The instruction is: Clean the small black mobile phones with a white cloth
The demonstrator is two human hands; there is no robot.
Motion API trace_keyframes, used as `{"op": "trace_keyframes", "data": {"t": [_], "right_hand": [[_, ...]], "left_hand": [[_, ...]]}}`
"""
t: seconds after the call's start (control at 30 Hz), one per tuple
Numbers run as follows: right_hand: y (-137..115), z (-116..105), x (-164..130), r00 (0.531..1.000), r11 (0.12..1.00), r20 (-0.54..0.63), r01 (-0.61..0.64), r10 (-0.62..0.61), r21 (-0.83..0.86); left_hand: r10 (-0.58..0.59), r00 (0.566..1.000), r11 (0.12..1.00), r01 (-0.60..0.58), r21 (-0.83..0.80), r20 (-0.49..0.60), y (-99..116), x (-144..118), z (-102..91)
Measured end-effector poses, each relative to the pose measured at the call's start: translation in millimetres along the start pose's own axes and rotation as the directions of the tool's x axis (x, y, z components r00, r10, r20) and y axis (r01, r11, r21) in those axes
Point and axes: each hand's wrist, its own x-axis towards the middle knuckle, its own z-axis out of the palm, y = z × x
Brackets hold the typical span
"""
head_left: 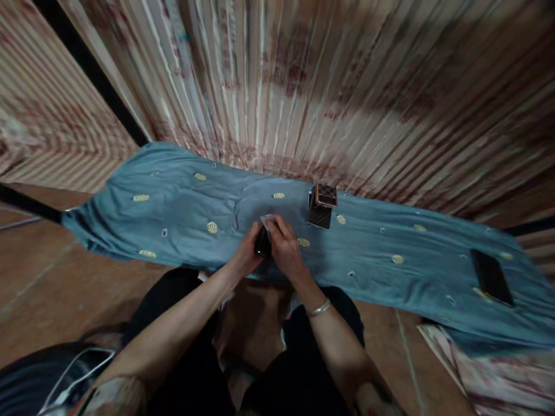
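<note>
Your left hand (248,249) and right hand (282,247) together, both grips clamped on a small dark object (262,242) above the blue cloth's (182,214) near edge, dark patterned box (321,206) just beyond, phone (492,276) well apart at right.

Blue cloth (182,202) w/ yellow dots; checkered box (321,205).

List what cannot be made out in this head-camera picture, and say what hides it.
- Dark item: covered by left hand and right hand.
- Box print: too small.
- Curtain pattern: motion-blurred.
- Phone screen: dark.
- Cloth: right end cut off.
</note>
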Motion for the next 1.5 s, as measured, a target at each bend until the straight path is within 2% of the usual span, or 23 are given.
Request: {"op": "trace_keyframes", "data": {"t": [0.17,0.3,0.47,0.7,0.9,1.0,1.3,1.5], "right_hand": [[-6,3,2,0.999,0.999,-0.043,-0.012,0.013,0.033],[-4,7,3,0.995,0.998,-0.097,-0.033,0.038,0.058],[1,6,5,0.994,0.997,-0.103,-0.023,0.031,0.079],[-8,7,-1,0.999,0.992,-0.043,0.035,-0.030,0.121],[-3,6,0,1.000,0.995,-0.003,-0.014,0.015,0.103],[-2,6,0,0.999,0.995,0.015,-0.034,0.032,0.098],[-13,6,-5,0.997,0.990,0.071,0.025,-0.035,0.141],[-6,6,-3,0.998,0.992,0.059,-0.023,0.016,0.120]], "left_hand": [[-0.084,0.996,0.994,0.084,-0.074,0.001,6,-1,1.7],[-0.073,0.997,0.991,0.073,-0.112,0.003,6,-1,-3.0],[-0.097,0.995,0.981,0.094,-0.171,-0.011,4,1,-3.4],[-0.154,0.986,0.968,0.140,-0.207,-0.056,13,3,-2.5],[-0.138,0.989,0.966,0.121,-0.229,-0.056,12,-1,3.7],[-0.169,0.984,0.962,0.151,-0.229,-0.058,10,-2,4.7],[-0.160,0.986,0.964,0.145,-0.224,-0.050,13,3,-9.2],[-0.173,0.984,0.962,0.160,-0.222,-0.040,11,-2,-0.2]]}}
